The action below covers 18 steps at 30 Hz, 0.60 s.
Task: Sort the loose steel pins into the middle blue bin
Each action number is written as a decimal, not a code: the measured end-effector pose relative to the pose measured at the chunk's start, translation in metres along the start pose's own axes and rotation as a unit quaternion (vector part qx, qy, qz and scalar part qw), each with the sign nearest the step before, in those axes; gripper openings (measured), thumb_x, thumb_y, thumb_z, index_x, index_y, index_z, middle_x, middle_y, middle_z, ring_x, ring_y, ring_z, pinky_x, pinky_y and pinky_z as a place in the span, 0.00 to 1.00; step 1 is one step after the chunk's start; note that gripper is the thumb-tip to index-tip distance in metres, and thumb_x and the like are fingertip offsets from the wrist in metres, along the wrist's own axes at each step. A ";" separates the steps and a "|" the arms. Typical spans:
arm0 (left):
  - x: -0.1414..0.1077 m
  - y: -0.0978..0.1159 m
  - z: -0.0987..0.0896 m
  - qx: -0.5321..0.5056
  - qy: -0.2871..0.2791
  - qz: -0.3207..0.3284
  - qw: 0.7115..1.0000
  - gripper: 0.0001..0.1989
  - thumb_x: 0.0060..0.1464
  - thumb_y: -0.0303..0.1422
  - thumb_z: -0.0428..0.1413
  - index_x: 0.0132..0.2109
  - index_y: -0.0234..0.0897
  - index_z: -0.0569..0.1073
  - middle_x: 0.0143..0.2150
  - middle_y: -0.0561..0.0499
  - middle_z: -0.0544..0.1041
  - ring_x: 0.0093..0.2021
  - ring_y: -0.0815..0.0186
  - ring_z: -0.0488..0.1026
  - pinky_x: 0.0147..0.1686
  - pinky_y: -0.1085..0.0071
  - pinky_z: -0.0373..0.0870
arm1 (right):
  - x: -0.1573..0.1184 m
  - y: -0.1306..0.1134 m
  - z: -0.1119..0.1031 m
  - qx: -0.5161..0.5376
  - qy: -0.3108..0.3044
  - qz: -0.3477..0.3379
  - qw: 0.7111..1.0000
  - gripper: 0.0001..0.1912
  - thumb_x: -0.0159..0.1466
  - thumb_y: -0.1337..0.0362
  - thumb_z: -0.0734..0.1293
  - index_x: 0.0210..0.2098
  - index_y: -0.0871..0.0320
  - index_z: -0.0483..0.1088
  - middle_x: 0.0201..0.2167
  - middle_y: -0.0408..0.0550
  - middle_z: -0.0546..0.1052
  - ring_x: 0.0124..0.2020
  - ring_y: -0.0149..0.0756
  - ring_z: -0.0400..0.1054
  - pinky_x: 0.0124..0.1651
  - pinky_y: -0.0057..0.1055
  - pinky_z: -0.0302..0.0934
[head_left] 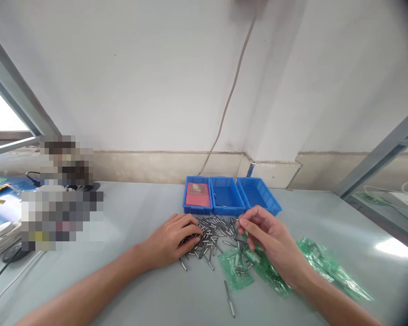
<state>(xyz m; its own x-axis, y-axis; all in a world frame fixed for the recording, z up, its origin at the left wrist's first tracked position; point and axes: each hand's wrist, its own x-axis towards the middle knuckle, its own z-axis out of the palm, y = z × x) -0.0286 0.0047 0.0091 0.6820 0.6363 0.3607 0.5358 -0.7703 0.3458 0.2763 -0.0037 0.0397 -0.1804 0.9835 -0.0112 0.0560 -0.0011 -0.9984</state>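
A loose pile of small silvery metal pins (209, 236) lies on the grey table. My left hand (177, 236) rests at the pile's left side, its fingers curved over some pins with the thumb apart. On the other side, my right hand (267, 235) is raised slightly with thumb and index finger pinched; a pin's end seems to show at the fingertips, mostly hidden. Below it lie a green plastic bag (236, 269) with pins in it and more green bags (272, 274), partly covered by the hand. One longer metal pin (229, 299) lies alone nearer me.
Behind the pile stand three blue bins: the left bin (197, 210) has a red sheet inside, the middle bin (227, 210) a few pins, then the right bin (263, 199). More green bags (329, 267) lie at right. A mouse (15, 253) and cables are at left.
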 end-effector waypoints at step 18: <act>-0.001 0.000 0.001 -0.001 -0.007 -0.005 1.000 0.10 0.77 0.33 0.51 0.55 0.41 0.76 0.53 0.45 0.77 0.51 0.59 0.75 0.52 0.62 0.70 | 0.024 -0.004 0.009 0.106 -0.042 0.020 0.993 0.18 0.69 0.48 0.75 0.53 0.50 0.76 0.40 0.44 0.74 0.36 0.34 0.65 0.33 0.28 0.61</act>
<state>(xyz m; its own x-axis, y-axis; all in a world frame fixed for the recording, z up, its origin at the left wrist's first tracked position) -0.0288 0.0045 0.0081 0.6831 0.6439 0.3446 0.5426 -0.7633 0.3507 0.2634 0.0187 0.0431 -0.2640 0.9634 -0.0457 -0.1421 -0.0858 -0.9861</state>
